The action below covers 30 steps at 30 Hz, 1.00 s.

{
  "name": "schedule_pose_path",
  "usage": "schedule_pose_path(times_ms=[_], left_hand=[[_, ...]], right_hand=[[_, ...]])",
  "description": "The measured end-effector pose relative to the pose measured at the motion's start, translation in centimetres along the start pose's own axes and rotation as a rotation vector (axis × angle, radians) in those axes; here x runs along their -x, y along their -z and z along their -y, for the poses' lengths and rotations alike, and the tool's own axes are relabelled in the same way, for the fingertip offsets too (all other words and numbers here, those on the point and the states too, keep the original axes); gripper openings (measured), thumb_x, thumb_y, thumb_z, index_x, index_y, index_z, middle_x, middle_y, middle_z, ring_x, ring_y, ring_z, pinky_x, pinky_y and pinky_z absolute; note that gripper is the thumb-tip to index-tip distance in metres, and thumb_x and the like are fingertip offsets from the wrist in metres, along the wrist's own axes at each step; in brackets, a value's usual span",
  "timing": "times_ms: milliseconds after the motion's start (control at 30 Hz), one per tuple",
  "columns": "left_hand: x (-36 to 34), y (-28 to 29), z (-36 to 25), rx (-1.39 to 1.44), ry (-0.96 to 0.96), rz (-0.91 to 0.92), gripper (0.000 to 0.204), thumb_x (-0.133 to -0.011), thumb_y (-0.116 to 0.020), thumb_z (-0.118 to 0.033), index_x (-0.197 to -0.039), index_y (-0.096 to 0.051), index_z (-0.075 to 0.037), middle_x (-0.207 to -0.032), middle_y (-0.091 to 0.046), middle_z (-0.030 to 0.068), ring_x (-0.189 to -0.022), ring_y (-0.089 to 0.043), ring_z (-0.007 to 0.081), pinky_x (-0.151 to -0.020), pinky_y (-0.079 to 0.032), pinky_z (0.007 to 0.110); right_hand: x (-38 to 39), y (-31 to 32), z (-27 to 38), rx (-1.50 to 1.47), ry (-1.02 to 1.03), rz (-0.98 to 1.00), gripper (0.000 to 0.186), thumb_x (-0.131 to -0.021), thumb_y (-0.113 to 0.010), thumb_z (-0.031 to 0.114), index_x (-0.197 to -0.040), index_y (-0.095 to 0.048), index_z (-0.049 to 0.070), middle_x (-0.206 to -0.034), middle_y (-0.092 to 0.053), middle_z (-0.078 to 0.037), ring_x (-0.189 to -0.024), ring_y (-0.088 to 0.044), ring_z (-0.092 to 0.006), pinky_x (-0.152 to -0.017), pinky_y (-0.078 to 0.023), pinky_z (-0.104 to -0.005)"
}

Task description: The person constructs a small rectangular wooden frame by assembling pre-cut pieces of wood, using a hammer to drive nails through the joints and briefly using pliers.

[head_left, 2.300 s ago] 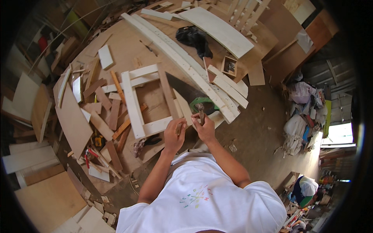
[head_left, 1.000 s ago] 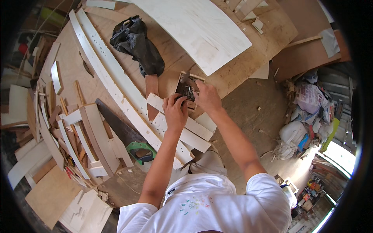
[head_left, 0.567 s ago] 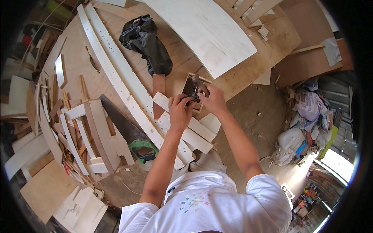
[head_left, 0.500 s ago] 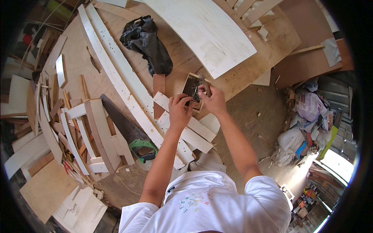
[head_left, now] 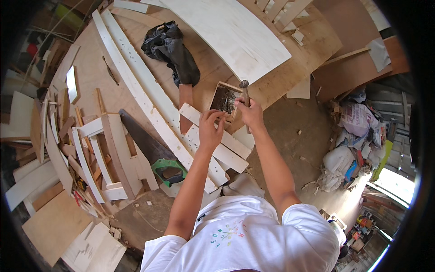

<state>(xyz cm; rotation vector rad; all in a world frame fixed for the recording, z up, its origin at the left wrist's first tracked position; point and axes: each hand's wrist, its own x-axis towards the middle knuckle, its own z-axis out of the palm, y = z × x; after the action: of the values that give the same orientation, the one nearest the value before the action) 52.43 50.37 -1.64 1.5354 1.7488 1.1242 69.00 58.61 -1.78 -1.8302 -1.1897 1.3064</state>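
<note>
The right hand (head_left: 252, 115) grips a hammer (head_left: 246, 96) by its wooden handle, its fingers closed around it and the head pointing up and away from the person, over the right side of a small open wooden box (head_left: 230, 86) of nails (head_left: 225, 107). At the box's near left corner, the left hand (head_left: 211, 131) has its fingers curled inward over the short white wooden strips (head_left: 232, 146), and I cannot tell whether they pinch a nail. The box sits at the edge of the plywood tabletop (head_left: 215, 72), near a black plastic bag (head_left: 170, 50), with a green-handled handsaw (head_left: 142, 138) farther left.
</note>
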Motion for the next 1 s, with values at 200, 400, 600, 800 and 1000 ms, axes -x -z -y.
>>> schedule_pose_path(times_ms=[200,400,600,800,1000], left_hand=[[0.0,-0.3,0.3,-0.057,-0.011,-0.026,0.022,-0.089,-0.075,-0.005,-0.111,-0.076,-0.008,-0.123,-0.067,0.0131,-0.117,-0.060,0.0358,-0.101,-0.050,0.046],[0.1,-0.8,0.5,-0.239,-0.081,-0.069,0.028,-0.083,-0.079,-0.004,-0.110,-0.077,-0.009,-0.144,-0.056,0.0160,-0.131,-0.051,0.0401,-0.109,-0.046,0.047],[0.3,-1.1,1.0,-0.201,0.002,-0.019,0.031,-0.080,-0.081,-0.004,-0.111,-0.077,-0.007,-0.147,-0.055,0.0164,-0.133,-0.051,0.0393,-0.109,-0.047,0.046],[0.3,-1.0,1.0,-0.192,0.006,-0.027,0.032,-0.080,-0.082,-0.004,-0.112,-0.078,-0.009,-0.148,-0.055,0.0149,-0.132,-0.053,0.0389,-0.111,-0.047,0.048],[0.3,-1.2,1.3,-0.156,0.003,-0.044,0.034,-0.079,-0.084,-0.004,-0.112,-0.078,-0.010,-0.147,-0.055,0.0150,-0.131,-0.055,0.0392,-0.110,-0.049,0.047]], right_hand=[[0.6,0.2,0.9,0.395,0.409,-0.132,0.021,-0.088,-0.077,0.019,-0.099,-0.075,0.001,-0.086,-0.074,-0.020,-0.083,-0.073,-0.0333,-0.078,-0.055,-0.0431],[0.5,-0.6,0.8,0.419,0.360,0.017,0.019,-0.087,-0.078,0.016,-0.097,-0.072,0.001,-0.089,-0.075,-0.022,-0.090,-0.072,-0.0434,-0.081,-0.057,-0.0515],[0.6,-1.7,2.6,0.683,0.284,0.077,0.021,-0.087,-0.078,0.019,-0.097,-0.071,0.001,-0.089,-0.075,-0.022,-0.090,-0.074,-0.0419,-0.082,-0.059,-0.0513],[0.1,-2.0,3.5,0.748,0.281,0.111,0.023,-0.086,-0.077,0.020,-0.098,-0.073,0.001,-0.090,-0.075,-0.023,-0.090,-0.075,-0.0410,-0.081,-0.060,-0.0509],[-0.4,-2.4,3.6,0.762,0.287,0.078,0.023,-0.086,-0.075,0.024,-0.094,-0.075,0.002,-0.090,-0.075,-0.022,-0.088,-0.075,-0.0398,-0.079,-0.060,-0.0509]])
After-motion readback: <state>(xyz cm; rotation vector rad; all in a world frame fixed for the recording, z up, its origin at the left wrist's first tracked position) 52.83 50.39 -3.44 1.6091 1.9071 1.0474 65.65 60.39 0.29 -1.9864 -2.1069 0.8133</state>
